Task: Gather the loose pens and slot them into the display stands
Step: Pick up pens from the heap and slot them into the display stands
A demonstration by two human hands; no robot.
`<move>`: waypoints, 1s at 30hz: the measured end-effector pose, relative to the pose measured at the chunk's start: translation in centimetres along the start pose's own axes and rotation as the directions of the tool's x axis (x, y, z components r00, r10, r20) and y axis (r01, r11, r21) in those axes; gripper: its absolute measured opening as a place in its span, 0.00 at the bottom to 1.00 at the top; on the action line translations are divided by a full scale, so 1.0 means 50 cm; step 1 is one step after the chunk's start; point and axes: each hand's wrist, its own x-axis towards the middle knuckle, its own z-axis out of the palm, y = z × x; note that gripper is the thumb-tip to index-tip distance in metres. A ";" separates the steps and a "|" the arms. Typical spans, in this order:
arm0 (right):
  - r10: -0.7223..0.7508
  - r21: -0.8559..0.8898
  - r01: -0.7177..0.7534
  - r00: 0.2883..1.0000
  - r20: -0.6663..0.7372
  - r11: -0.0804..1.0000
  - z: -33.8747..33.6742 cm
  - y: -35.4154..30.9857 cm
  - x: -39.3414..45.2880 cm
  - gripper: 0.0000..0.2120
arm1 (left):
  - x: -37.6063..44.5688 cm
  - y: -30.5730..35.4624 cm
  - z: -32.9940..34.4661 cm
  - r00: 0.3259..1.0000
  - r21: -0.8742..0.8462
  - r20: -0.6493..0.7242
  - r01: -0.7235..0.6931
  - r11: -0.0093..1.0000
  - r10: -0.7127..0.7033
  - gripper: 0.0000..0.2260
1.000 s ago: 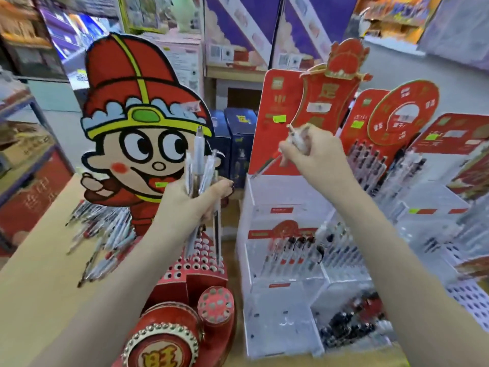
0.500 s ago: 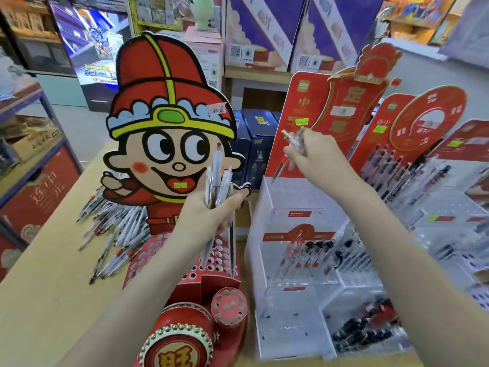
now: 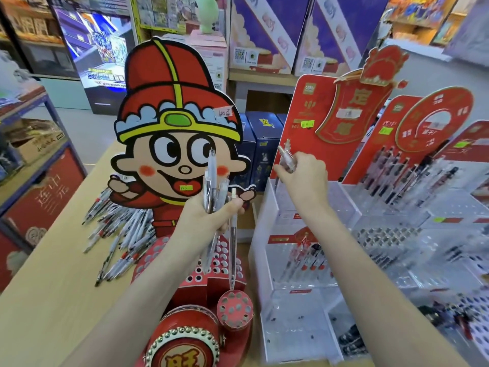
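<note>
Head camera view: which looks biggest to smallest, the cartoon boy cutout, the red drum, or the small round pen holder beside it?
1. Cartoon boy cutout
2. Red drum, though it sits nearer the camera
3. Round pen holder

Bench: light wood-grain top. On it, left: loose heap of pens, white barrels with red and black parts, fanned out. Centre: red cardboard pen stand with perforated tiers, cartoon-figure backboard and drum front. Right, just beside it: clear acrylic tiered pen stand with red header cards, partly stocked.
</note>
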 end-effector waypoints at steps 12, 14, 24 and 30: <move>-0.171 0.580 -0.061 0.926 0.336 0.812 -0.103 -0.001 -0.134 0.04 | 0.015 0.040 0.043 0.992 -0.346 0.115 0.092 0.934 -0.056 0.07; -0.181 0.554 -0.033 0.928 0.327 0.832 -0.088 0.000 -0.141 0.09 | 0.019 0.050 0.060 0.991 -0.385 0.124 0.088 0.919 -0.043 0.04; -0.097 0.412 0.036 0.987 0.129 0.911 -0.157 0.044 -0.064 0.10 | 0.040 0.026 0.060 0.988 0.031 0.060 -0.143 0.989 0.140 0.05; -0.135 0.288 0.094 0.983 0.126 0.953 -0.123 0.043 0.011 0.09 | 0.048 -0.003 0.089 0.989 0.132 0.114 -0.106 0.986 0.091 0.08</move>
